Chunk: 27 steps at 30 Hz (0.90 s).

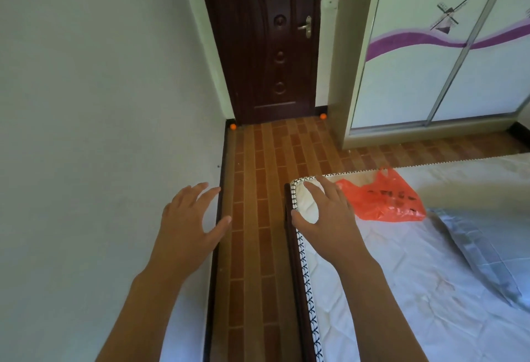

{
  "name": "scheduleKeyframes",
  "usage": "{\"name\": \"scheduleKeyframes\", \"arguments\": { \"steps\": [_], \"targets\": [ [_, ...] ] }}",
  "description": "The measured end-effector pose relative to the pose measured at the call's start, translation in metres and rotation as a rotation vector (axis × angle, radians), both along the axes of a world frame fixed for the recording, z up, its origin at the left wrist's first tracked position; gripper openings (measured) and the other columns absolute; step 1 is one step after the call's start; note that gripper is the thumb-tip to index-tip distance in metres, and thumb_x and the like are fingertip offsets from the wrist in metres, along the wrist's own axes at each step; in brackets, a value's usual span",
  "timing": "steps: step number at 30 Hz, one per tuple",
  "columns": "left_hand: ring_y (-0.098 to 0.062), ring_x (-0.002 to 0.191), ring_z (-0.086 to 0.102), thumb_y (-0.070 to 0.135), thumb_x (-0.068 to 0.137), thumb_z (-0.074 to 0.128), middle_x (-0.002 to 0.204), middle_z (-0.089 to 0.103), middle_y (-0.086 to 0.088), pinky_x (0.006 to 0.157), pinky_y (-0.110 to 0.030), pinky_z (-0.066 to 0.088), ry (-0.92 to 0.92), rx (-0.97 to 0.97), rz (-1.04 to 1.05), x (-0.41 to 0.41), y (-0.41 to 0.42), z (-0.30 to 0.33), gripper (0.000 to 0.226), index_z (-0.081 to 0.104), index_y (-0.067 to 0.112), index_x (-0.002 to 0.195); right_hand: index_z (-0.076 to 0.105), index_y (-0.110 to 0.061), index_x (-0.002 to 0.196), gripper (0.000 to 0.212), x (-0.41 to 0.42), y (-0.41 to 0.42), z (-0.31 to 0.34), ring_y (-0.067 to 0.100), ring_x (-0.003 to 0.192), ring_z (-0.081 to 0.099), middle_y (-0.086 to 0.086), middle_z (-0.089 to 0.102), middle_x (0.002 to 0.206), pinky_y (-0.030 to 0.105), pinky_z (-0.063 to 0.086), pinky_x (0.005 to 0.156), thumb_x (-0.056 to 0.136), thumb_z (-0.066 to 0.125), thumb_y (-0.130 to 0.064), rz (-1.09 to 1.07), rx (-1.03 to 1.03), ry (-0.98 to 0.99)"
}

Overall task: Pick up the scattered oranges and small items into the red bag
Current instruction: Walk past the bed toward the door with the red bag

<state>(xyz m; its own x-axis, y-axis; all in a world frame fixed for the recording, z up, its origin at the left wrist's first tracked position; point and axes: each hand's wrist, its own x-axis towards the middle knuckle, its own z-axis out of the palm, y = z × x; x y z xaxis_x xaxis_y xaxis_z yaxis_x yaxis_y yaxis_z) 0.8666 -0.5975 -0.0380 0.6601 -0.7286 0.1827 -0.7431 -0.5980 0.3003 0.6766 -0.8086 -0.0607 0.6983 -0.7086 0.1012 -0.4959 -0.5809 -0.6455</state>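
Both hands are spread and hold nothing: left hand [190,218] over the wall edge, right hand [327,212] beside the crumpled red plastic bag [384,201] on the white mattress [401,275]. Two small round oranges [233,126] [323,116] lie at 12 o'clock by the dark wooden door [266,46].

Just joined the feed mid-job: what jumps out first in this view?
Two open hands reach forward, the left hand near the wall and the right hand over the mattress corner. Just right of it, the red bag lies crumpled on the bed. Far off, two oranges sit at the foot of the dark door: one at its left corner, another at its right.
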Motion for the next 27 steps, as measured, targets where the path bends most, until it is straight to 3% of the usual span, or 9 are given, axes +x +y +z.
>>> {"name": "scheduleKeyframes", "arguments": {
  "steps": [4,8,15,27],
  "targets": [
    [-0.023,0.153,0.031,0.078,0.087,0.031,0.162,0.040,0.004,0.122,-0.055,0.032,-0.021,0.032,0.004,0.015,-0.018,0.006,0.081,0.045,0.033,0.153,0.046,-0.035,0.152,0.072,0.021,-0.023,-0.005,0.019,0.155,0.022,-0.009,0.030,0.166,0.049,0.017,0.126,0.086,0.048,-0.064,0.015,0.012,-0.020],
    [-0.023,0.151,0.032,0.075,0.089,0.034,0.160,0.041,0.004,0.121,-0.055,0.033,-0.037,0.030,0.007,0.042,-0.037,0.008,0.077,0.046,0.033,0.152,0.046,-0.034,0.151,0.064,0.045,-0.047,-0.006,0.019,0.155,0.023,-0.009,0.029,0.167,0.049,0.015,0.125,0.093,0.057,-0.059,0.012,0.006,-0.016],
    [-0.024,0.151,0.033,0.074,0.089,0.039,0.161,0.042,0.003,0.120,-0.057,0.034,0.002,-0.005,-0.012,0.102,-0.083,-0.005,0.076,0.047,0.031,0.152,0.051,-0.032,0.146,0.076,0.092,-0.084,-0.010,0.020,0.152,0.030,-0.010,0.036,0.162,0.054,0.029,0.121,0.081,0.040,-0.070,-0.018,-0.017,-0.014],
    [-0.020,0.149,0.035,0.072,0.089,0.041,0.159,0.044,0.004,0.121,-0.053,0.033,0.105,-0.148,-0.085,0.305,-0.174,-0.026,0.075,0.049,0.032,0.151,0.050,-0.035,0.147,0.069,0.264,-0.163,-0.006,0.022,0.153,0.027,-0.006,0.032,0.165,0.057,0.029,0.122,0.086,0.047,-0.066,-0.047,-0.076,0.108]
  ]
}}
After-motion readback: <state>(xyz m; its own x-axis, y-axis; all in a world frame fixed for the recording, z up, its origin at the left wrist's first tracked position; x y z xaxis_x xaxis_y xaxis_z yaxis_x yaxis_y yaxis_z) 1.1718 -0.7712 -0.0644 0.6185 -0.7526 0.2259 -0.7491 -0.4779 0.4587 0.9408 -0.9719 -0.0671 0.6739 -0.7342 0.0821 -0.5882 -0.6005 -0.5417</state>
